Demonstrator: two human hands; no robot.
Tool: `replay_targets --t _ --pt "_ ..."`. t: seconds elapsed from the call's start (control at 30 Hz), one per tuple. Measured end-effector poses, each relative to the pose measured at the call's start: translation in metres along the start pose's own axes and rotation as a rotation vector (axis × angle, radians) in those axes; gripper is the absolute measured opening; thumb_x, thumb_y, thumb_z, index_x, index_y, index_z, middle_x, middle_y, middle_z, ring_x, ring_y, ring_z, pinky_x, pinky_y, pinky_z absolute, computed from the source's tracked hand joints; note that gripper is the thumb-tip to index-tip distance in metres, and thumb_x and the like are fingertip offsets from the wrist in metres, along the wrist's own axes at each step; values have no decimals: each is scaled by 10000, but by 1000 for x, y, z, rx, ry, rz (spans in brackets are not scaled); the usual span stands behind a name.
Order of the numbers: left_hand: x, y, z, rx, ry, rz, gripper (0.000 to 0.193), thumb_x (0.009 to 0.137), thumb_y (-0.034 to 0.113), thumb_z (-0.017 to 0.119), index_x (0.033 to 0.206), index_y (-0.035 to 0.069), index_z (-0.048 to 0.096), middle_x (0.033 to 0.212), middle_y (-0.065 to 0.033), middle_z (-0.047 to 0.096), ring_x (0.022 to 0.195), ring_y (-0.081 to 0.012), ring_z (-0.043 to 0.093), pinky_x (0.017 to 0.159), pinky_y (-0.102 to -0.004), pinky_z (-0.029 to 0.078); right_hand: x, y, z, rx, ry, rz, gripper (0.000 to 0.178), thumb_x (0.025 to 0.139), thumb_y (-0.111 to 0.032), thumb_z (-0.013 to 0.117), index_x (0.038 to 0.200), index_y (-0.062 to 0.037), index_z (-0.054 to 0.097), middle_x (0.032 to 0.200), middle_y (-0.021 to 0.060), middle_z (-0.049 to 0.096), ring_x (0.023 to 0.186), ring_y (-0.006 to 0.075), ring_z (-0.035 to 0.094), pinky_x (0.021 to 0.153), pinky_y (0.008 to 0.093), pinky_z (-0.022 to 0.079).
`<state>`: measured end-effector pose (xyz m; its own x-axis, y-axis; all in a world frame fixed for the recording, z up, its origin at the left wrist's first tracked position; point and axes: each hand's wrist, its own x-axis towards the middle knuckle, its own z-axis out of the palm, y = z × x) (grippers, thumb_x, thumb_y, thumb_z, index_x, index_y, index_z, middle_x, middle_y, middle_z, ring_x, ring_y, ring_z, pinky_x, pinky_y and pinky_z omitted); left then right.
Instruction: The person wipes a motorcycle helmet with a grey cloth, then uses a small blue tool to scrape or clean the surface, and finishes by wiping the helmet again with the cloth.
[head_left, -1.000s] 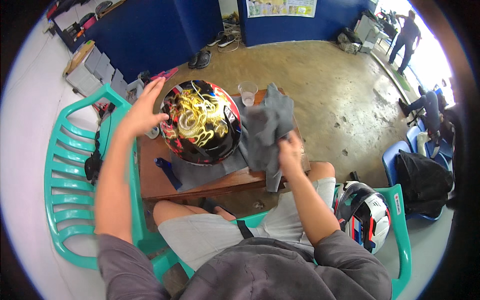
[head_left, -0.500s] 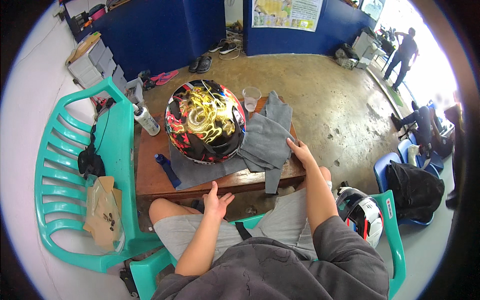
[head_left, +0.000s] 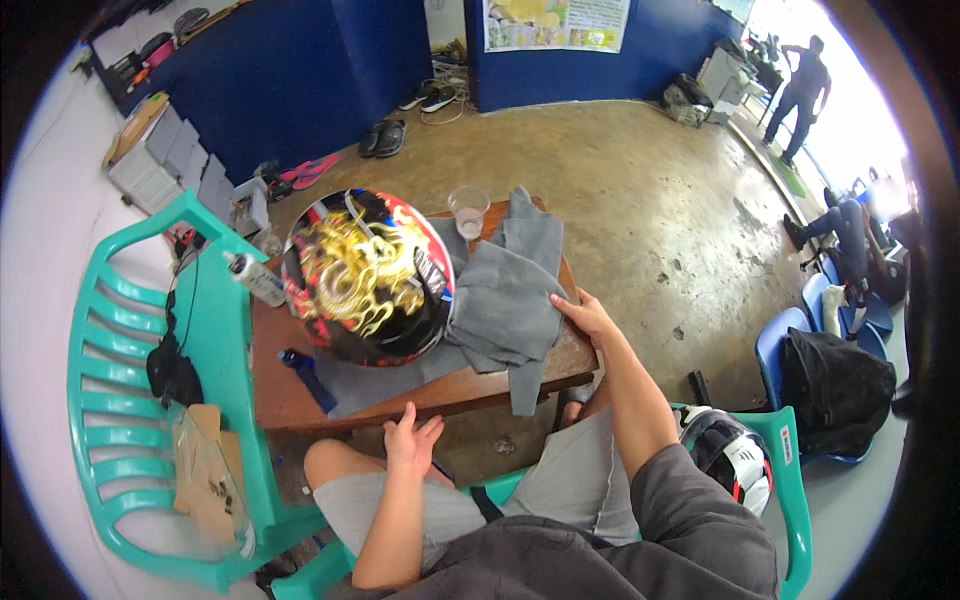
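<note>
A full-face helmet [head_left: 368, 285], black and red with a gold dragon-like design, sits on a low brown wooden table [head_left: 420, 395]. Under and beside it lie grey cloths [head_left: 508, 300], one bunched on the right with a strip hanging over the front edge. My right hand [head_left: 583, 316] touches that bunch's right edge, its fingers loosely apart. Over my lap, just in front of the table, my left hand [head_left: 412, 442] is held up, empty, fingers spread. A small dark-blue bottle [head_left: 307, 382] lies near the front left corner of the table.
A clear plastic cup [head_left: 468, 213] stands behind the cloths. A white bottle [head_left: 256, 280] is at the table's left, beside a green plastic bench [head_left: 215, 350]. Another helmet [head_left: 727, 458] rests by my right side. People [head_left: 800, 98] are at the far right, near blue chairs [head_left: 785, 338].
The view has shifted, so the table and helmet appear lower and further left. My right hand keeps touching the cloth, and my left hand stays raised and empty.
</note>
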<state>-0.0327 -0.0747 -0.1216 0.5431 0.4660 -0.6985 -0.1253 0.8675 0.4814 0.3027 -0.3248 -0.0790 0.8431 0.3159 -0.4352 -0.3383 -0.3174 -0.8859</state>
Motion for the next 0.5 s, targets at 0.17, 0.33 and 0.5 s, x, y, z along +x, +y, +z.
replay_targets --t 0.17,0.33,0.5 --pt "8 0 -15 3 -102 -20 688 1046 254 742 1494 65 256 1691 -335 185 1428 -642 431 1195 -722 394 33 23 -8 -73 0 36 1112 851 -485 919 1616 115 380 1564 292 547 1393 343 598 1157 416 487" --pt "14 4 -27 -3 68 -106 773 1064 399 696 1609 114 227 1696 -291 231 1470 -562 434 1243 -659 355 39 37 2 28 -123 -29 1208 822 -585 901 1672 43 314 1595 291 518 1507 380 485 1245 419 393" --pt "3 33 -21 527 207 -347 883 1057 513 671 1703 159 183 1717 -198 286 1555 -459 376 1261 -623 315 -1 8 -28 -323 -242 56 1256 862 -817 704 1662 63 299 1586 360 488 1497 463 481 1244 451 404"
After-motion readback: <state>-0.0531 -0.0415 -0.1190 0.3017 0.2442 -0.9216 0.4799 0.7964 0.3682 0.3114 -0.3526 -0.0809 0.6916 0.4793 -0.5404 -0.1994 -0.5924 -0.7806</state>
